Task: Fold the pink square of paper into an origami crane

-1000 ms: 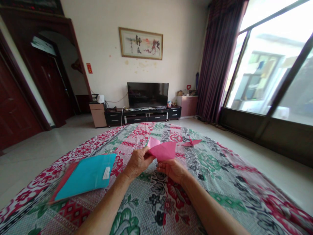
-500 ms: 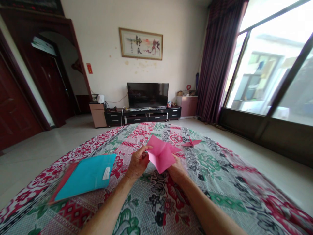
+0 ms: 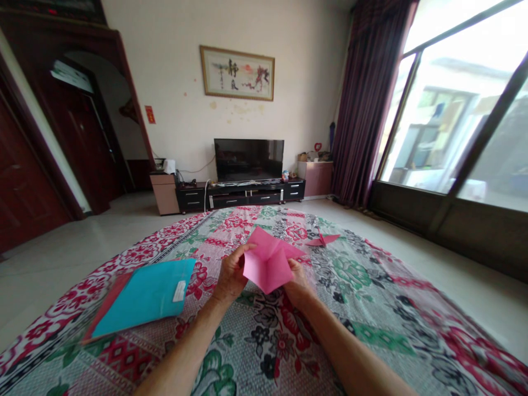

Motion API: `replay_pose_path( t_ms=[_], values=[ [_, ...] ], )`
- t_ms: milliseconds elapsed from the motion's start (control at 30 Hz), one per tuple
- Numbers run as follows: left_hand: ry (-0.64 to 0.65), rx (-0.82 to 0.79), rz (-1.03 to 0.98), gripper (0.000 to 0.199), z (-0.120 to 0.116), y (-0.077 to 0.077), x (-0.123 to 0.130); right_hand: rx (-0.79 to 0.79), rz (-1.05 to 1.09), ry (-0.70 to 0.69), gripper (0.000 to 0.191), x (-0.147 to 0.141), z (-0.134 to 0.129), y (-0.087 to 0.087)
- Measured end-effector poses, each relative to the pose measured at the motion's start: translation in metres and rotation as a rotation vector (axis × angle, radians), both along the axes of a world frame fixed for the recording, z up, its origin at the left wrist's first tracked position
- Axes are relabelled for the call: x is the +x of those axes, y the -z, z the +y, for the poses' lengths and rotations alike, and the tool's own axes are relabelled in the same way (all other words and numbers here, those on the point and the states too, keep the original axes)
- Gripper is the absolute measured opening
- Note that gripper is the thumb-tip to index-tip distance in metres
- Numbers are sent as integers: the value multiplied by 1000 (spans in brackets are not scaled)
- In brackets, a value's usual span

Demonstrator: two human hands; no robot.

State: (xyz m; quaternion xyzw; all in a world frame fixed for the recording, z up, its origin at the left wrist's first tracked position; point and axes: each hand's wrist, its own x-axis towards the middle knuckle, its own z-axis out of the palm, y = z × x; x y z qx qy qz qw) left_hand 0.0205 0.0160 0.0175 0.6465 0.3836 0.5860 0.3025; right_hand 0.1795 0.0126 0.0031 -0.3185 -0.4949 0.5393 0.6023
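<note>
Daylight from the right, shadow on the left
The large dark-framed glass window [image 3: 437,126] glares nearly white at its top; the dark red panelled wooden door [image 3: 27,165] lies dim. The folded pink sheet of paper [image 3: 268,267] shows paler and deeper faces. Wide-angle distortion slants the edges, where detail looks soft.

Smooth matt paper sheet [image 3: 268,267], shiny plastic packet [image 3: 144,297], rough woven tablecloth [image 3: 367,313], glossy television screen [image 3: 249,158]
</note>
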Motion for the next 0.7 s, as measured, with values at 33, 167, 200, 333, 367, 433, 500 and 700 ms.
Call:
replay_pose_path(
  t_ms=[33,167,200,333,367,433,500,700],
  values=[
    [-1,4,2,45,0,0,0,-1,-7,-5,17,0,-1,-1],
    [-33,16,31,45,-2,-3,2,23,-21,-10,14,-1,-7,-7],
    [-36,24,38,45,-3,-4,3,31,-27,-6,14,-1,-8,-9],
    [-35,41,12,52,-9,-10,8,42,-54,12,15,-1,-10,-13],
    [-42,15,-4,55,-9,-10,9,45,-48,31,15,-1,-9,-14],
    [-23,-20,13,59,-9,-8,10,50,-37,98,15,0,-8,-14],
    [-66,-16,95,53,-8,-2,11,38,-58,189,15,1,-7,-13],
    [-100,-97,319,14,-6,10,22,8,-196,371,18,1,-7,-10]
  ],
)
